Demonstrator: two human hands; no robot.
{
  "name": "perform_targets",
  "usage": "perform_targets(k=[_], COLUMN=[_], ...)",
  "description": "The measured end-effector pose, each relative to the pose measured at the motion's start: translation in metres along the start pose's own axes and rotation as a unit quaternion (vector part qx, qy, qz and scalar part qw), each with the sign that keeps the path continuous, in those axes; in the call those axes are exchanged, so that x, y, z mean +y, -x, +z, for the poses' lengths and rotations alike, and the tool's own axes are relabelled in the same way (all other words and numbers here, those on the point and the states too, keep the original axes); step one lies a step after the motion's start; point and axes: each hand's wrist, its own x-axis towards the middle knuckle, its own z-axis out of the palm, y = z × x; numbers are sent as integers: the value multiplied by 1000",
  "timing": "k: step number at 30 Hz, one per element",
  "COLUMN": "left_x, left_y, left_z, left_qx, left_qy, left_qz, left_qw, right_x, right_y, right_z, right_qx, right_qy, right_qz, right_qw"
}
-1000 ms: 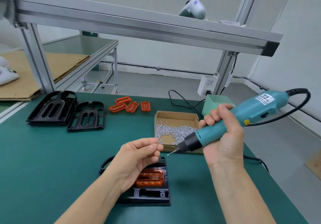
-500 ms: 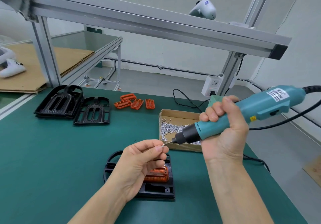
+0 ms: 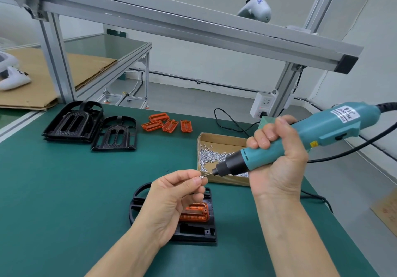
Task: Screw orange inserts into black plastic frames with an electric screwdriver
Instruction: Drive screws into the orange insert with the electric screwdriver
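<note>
Centre frame: left hand (image 3: 171, 199) pinching tiny screw (image 3: 201, 176) against bit of screwdriver (image 3: 300, 139), gripped by right hand (image 3: 277, 160). Below, frame (image 3: 199, 231) and orange insert (image 3: 196, 212), half hidden behind left hand.

Both forearms are showing bare up to the frame edge, with no sleeve, glove, watch or ring on them. The left hand (image 3: 171, 199) and right hand (image 3: 277, 165) are showing short, unpainted nails on the fingers (image 3: 261, 141).
</note>
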Motion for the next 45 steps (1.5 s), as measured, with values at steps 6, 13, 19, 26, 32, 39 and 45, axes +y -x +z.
perform_targets(k=[6, 13, 19, 26, 32, 39, 45], left_x=[-1, -6, -4, -1, -3, -4, 2], left_y=[1, 2, 1, -1, -2, -2, 1], left_z=[0, 1, -2, -7, -10, -11, -26], left_qx=[0, 13, 2, -17, -14, -37, -14], left_qy=[-7, 8, -57, -132, -166, -206, -375], left_qz=[-1, -3, 48, 89, 101, 101, 117], left_qw=[1000, 1000, 997, 987, 981, 973, 920], right_x=[2, 4, 6, 7, 12, 10, 8], right_y=[0, 2, 3, 4, 6, 1, -2], right_z=[-1, -3, -5, -6, -10, -16, -23], right_qx=[-7, -20, -16, -29, -13, -4, -7], right_qy=[3, 18, 16, 15, 16, 11, 23], right_qz=[-2, -12, -16, -15, -9, -1, 17], right_qw=[1000, 1000, 1000, 999, 1000, 1000, 1000])
